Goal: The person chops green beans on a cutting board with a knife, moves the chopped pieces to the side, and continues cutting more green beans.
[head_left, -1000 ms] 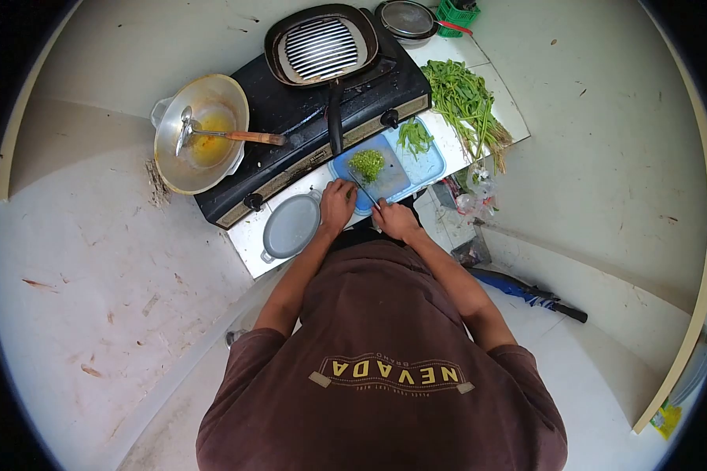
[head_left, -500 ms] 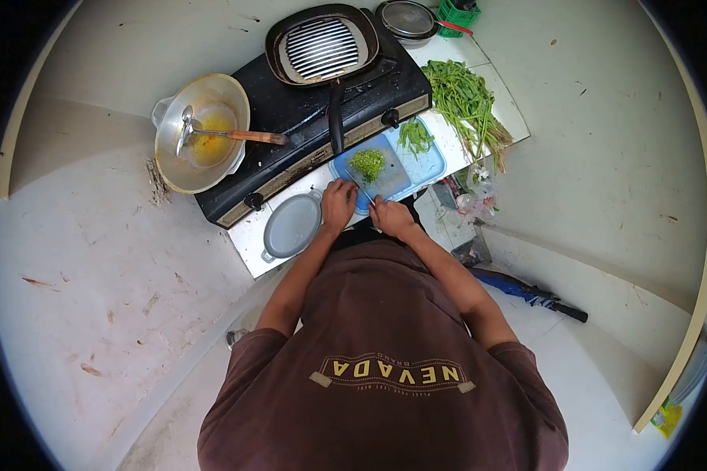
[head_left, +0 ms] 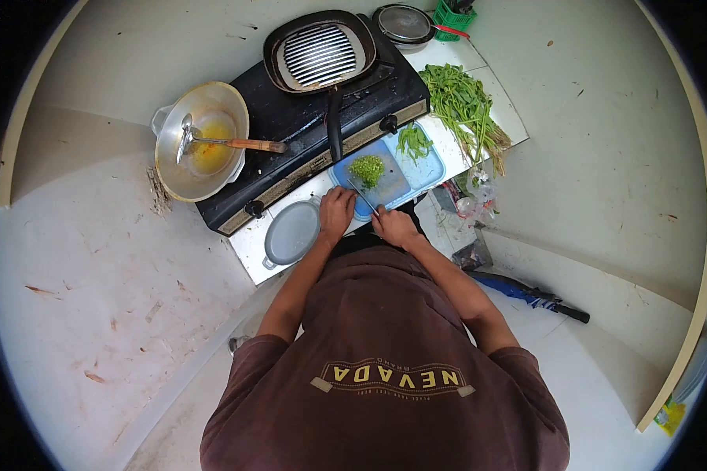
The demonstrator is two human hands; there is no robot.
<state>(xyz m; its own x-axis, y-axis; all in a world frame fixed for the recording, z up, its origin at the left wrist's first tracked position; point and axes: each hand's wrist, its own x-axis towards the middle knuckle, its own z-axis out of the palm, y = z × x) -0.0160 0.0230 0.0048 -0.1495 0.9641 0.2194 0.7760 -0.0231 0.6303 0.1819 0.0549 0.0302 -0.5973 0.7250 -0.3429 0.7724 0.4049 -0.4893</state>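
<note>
My right hand (head_left: 396, 227) is closed round the handle of a knife (head_left: 362, 193), whose thin blade slants up and left over the blue cutting board (head_left: 398, 182). Beside the blade, at the board's left edge, my left hand (head_left: 338, 210) has its fingers bent and pressed together; what they hold, if anything, is hidden. A heap of finely chopped greens (head_left: 367, 169) lies on the board just beyond the knife. Further right, some longer cut green pieces (head_left: 414, 142) rest on the light blue tray (head_left: 434, 166) around the board.
A black gas stove (head_left: 291, 129) stands behind the board, carrying a grill pan (head_left: 271, 51) and a wok (head_left: 182, 186) with a ladle (head_left: 247, 144). A grey lid (head_left: 291, 233) sits left of my left hand. A bunch of leafy greens (head_left: 459, 98) lies at the right.
My right hand has drawn back slightly and lower, and more of the knife blade shows between the hands. My left hand stays almost where it was.
</note>
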